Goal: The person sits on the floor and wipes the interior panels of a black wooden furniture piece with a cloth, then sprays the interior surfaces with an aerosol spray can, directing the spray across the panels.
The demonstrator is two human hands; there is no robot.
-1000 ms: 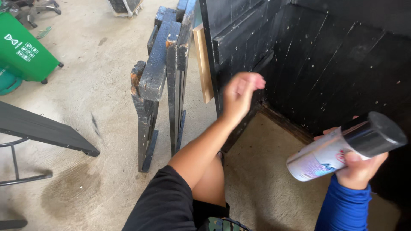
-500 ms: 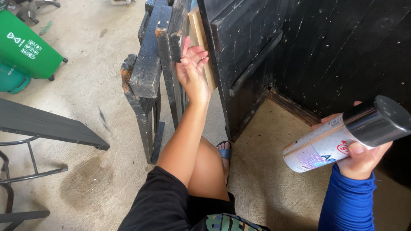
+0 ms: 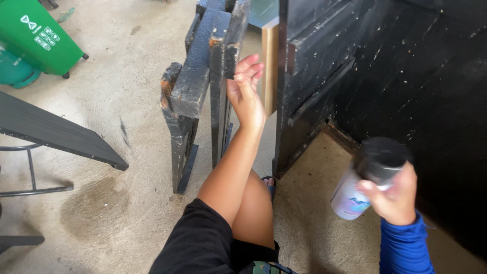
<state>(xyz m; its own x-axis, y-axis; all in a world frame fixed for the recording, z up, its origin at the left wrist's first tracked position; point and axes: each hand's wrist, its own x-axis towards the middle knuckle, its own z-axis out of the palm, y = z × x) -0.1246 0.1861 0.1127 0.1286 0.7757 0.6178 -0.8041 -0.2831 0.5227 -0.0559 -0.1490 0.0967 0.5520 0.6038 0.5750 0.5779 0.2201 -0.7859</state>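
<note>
Left hand raised, fingers spread; right hand fisted, gripping.

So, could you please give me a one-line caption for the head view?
Left hand touches a black-painted wooden frame; right hand holds a spray can beside a black panel.

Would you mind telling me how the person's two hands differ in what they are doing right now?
The left hand is spread open against the black-painted wooden stand, holding nothing; the right hand is closed around a spray can. The left hand is reached out ahead, the right hand is drawn close. The left forearm is bare, the right in a blue sleeve.
</note>
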